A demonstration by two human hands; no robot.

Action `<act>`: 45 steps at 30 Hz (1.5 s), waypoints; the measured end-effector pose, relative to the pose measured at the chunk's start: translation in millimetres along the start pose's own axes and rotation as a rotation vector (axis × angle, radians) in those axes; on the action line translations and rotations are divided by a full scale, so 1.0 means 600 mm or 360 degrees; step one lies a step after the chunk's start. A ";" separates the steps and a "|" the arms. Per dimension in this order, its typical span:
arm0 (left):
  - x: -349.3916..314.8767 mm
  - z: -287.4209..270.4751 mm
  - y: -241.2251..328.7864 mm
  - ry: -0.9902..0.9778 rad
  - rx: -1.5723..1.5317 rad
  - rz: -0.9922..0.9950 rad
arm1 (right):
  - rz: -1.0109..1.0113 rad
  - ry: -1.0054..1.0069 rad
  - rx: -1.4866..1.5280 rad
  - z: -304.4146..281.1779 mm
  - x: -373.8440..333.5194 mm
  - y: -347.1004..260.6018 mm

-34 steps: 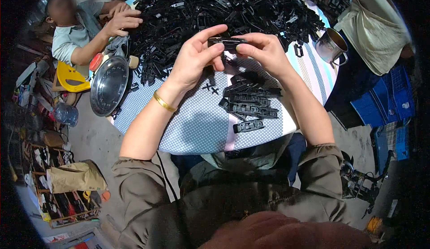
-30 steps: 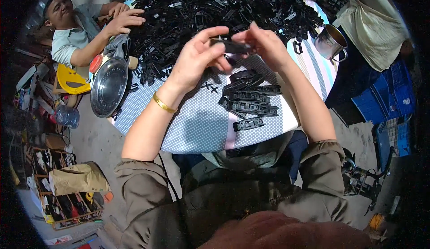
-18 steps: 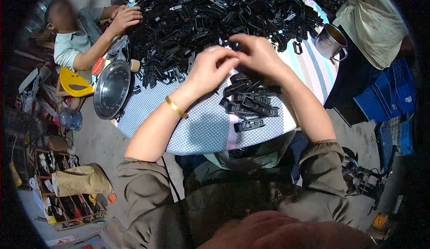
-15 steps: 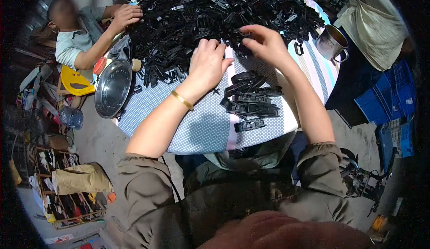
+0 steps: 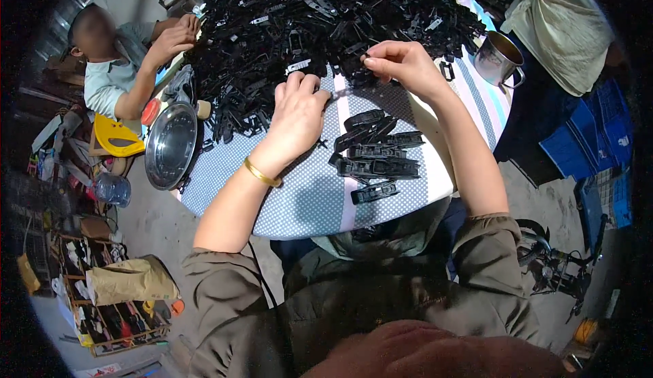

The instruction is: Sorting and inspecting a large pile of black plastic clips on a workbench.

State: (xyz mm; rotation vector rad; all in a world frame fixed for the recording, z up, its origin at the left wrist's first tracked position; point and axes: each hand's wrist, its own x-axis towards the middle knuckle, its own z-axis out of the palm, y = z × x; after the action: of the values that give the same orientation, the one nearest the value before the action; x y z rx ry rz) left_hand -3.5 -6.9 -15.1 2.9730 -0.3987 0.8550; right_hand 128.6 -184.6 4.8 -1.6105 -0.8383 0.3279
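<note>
Pieces of black plastic [image 5: 320, 18] lie heaped on the table [image 5: 306, 201]. Left hand [image 5: 297, 109] rests spread at the heap's edge; right hand [image 5: 401, 62] pinches one piece. A bump could scatter the sorted stack [image 5: 374, 153].

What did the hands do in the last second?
Both hands came apart and went down from a small black part held between them. The left hand now lies on the edge of the black pile; the right hand pinches at it. The set-aside stack and the metal cup stayed put.
</note>
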 end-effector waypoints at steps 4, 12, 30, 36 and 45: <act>-0.004 -0.005 0.002 -0.0093 -0.0168 -0.0040 | 0.0099 0.0061 -0.0124 0.007 -0.002 -0.011; 0.006 0.009 0.000 0.0057 -0.0062 -0.0090 | -0.0023 0.0015 0.0018 0.038 -0.008 -0.006; 0.021 0.005 0.011 0.0172 -0.2034 -0.1006 | -0.0120 0.0241 -0.0254 0.053 -0.010 0.009; 0.019 0.007 0.015 0.0075 -0.2258 -0.0855 | -0.0236 0.0239 -0.0233 0.058 -0.011 0.008; 0.021 -0.001 0.004 -0.0140 -0.2548 -0.0995 | -0.0316 0.0318 -0.0484 0.055 -0.015 -0.001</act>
State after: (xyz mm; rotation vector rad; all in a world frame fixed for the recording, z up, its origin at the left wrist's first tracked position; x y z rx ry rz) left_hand 5.7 -12.3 -8.2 1.4411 -0.0320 0.1059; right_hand 101.3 -166.4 -4.3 -1.7872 -0.9158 -0.1067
